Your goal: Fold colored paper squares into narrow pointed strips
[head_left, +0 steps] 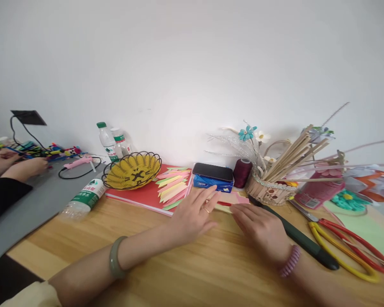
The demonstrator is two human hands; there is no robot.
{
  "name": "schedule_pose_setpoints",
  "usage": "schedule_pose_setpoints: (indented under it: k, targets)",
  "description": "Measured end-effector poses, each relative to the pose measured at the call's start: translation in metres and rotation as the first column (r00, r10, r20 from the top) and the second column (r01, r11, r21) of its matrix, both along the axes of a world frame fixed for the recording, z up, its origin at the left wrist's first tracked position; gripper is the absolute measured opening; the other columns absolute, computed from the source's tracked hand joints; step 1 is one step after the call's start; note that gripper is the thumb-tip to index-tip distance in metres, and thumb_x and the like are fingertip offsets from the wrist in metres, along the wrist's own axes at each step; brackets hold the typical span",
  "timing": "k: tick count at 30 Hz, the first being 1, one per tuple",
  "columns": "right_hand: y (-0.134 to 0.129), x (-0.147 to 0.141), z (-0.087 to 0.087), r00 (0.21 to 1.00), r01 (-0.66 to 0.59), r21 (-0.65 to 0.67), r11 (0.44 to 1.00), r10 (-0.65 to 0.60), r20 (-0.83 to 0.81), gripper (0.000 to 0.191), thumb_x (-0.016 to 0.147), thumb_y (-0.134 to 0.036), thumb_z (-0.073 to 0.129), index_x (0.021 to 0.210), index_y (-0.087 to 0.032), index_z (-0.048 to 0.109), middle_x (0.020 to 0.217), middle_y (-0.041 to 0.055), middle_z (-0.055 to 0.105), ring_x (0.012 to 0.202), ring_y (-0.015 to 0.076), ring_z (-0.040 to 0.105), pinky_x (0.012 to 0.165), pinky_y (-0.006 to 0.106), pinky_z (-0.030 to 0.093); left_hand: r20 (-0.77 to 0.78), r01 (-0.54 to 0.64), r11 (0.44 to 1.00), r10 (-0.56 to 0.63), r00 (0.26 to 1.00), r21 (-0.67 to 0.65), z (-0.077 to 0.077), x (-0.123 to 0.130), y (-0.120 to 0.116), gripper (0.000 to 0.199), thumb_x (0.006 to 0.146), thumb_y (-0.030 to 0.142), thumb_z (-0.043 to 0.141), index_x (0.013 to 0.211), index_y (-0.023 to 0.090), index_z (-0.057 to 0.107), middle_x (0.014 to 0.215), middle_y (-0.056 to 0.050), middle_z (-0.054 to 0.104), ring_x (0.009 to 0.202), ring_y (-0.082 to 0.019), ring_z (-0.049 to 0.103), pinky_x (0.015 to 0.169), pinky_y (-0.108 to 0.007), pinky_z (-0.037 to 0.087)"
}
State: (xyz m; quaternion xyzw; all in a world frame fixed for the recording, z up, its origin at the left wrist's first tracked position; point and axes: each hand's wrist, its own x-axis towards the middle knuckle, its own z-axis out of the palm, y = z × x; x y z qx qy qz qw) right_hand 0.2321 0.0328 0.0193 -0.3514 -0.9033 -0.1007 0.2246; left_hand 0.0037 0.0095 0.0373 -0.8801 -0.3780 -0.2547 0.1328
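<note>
My left hand (195, 211), with a ring on one finger, reaches over the table just in front of a blue tissue box (222, 184). Its fingers are stretched out and nothing shows in them. To the right, my right hand (262, 228) lies palm down, fingers extended, with its tips at the edge of some pale yellow and pink paper (225, 197). A thin red item (224, 204) shows between the two hands; its kind is unclear. On the tissue box rests a black phone (213, 171). Pointed coloured paper strips (174, 187) lie on a red sheet (134, 197) beside my left hand.
A yellow woven basket (132, 170), plastic bottles (88, 196) and a pink glue gun (78, 162) are at left, near another person's hands (25, 166). At right are maroon thread (243, 172), a stick-filled holder (265, 192), a dark green tool (304, 238) and scissors (342, 243).
</note>
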Motion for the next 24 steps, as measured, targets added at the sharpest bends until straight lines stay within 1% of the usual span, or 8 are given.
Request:
schedule_pose_setpoints:
  k: [2,5,7,14,17,18,20,24]
  targets:
    - [-0.015,-0.001,-0.002,0.999,-0.039,-0.01,0.999,0.039,0.0,0.029,0.091,-0.018,0.037,0.101,-0.016,0.064,0.1,0.0107,0.068,0.095,0.0225,0.062,0.081,0.036,0.049,-0.029,0.046,0.996,-0.049,0.998,-0.071,-0.005,0.004,-0.008,0.05,0.083,0.032,0.059,0.127,0.013,0.043,0.132,-0.017,0.045,0.12,-0.03,0.041,0.095,-0.046,0.039]
    - [-0.034,-0.003,-0.006,0.998,-0.064,-0.068,0.996,0.064,-0.013,0.026,0.09,-0.017,0.039,0.092,-0.019,0.065,0.091,0.0076,0.069,0.085,0.0191,0.063,0.073,0.032,0.05,-0.068,0.145,0.975,-0.158,0.985,-0.171,-0.019,0.007,-0.016,0.012,0.087,0.018,0.053,0.094,0.019,0.062,0.095,-0.005,0.065,0.097,-0.019,0.055,0.084,-0.033,0.045]
    - [-0.041,-0.003,-0.009,0.998,-0.054,-0.123,0.991,0.05,-0.035,0.024,0.09,-0.019,0.041,0.086,-0.021,0.065,0.086,0.0051,0.068,0.08,0.0169,0.062,0.068,0.029,0.05,-0.063,0.162,0.965,-0.179,0.982,-0.204,-0.028,0.007,-0.019,0.015,0.087,0.015,0.051,0.08,0.019,0.064,0.08,-0.001,0.065,0.084,-0.015,0.056,0.076,-0.025,0.046]
    - [-0.047,0.011,-0.015,0.986,0.03,-0.302,0.953,-0.078,-0.149,0.022,0.089,-0.024,0.045,0.083,-0.02,0.065,0.085,0.0063,0.063,0.079,0.0171,0.061,0.068,0.029,0.051,0.056,0.104,0.942,-0.091,0.994,-0.32,-0.039,0.004,-0.017,0.007,0.082,0.021,0.059,0.085,0.017,0.064,0.088,-0.002,0.063,0.086,-0.014,0.056,0.076,-0.024,0.046]
    - [-0.047,0.015,-0.014,0.978,0.026,-0.365,0.931,-0.1,-0.185,0.023,0.089,-0.024,0.044,0.083,-0.021,0.066,0.088,0.0063,0.064,0.08,0.0172,0.062,0.071,0.029,0.052,0.076,0.137,0.922,-0.117,0.99,-0.362,-0.038,0.003,-0.012,0.025,0.076,0.031,0.067,0.096,0.017,0.063,0.099,-0.004,0.061,0.093,-0.017,0.056,0.079,-0.026,0.047]
    - [-0.047,0.016,-0.014,0.975,0.021,-0.383,0.924,-0.104,-0.196,0.023,0.089,-0.024,0.044,0.084,-0.021,0.066,0.089,0.0063,0.065,0.081,0.0172,0.062,0.072,0.03,0.052,0.082,0.159,0.914,-0.138,0.987,-0.373,-0.038,0.002,-0.01,0.023,0.077,0.031,0.066,0.096,0.018,0.063,0.099,-0.003,0.061,0.093,-0.016,0.056,0.078,-0.026,0.046]
    - [-0.045,0.015,-0.015,0.97,0.01,-0.41,0.912,-0.108,-0.217,0.024,0.089,-0.025,0.043,0.085,-0.022,0.066,0.092,0.0066,0.065,0.084,0.0178,0.062,0.075,0.031,0.052,0.098,0.199,0.9,-0.175,0.98,-0.387,-0.038,0.002,-0.006,0.01,0.082,0.025,0.059,0.088,0.02,0.065,0.092,-0.001,0.063,0.088,-0.015,0.056,0.076,-0.024,0.045]
    - [-0.037,0.013,-0.019,0.96,0.0,-0.454,0.891,-0.128,-0.251,0.022,0.089,-0.026,0.044,0.089,-0.021,0.066,0.099,0.008,0.064,0.092,0.02,0.06,0.081,0.035,0.05,0.161,0.222,0.885,-0.169,0.972,-0.41,-0.039,0.002,-0.002,0.017,0.083,0.018,0.053,0.07,0.018,0.064,0.077,-0.002,0.063,0.081,-0.016,0.054,0.072,-0.027,0.044]
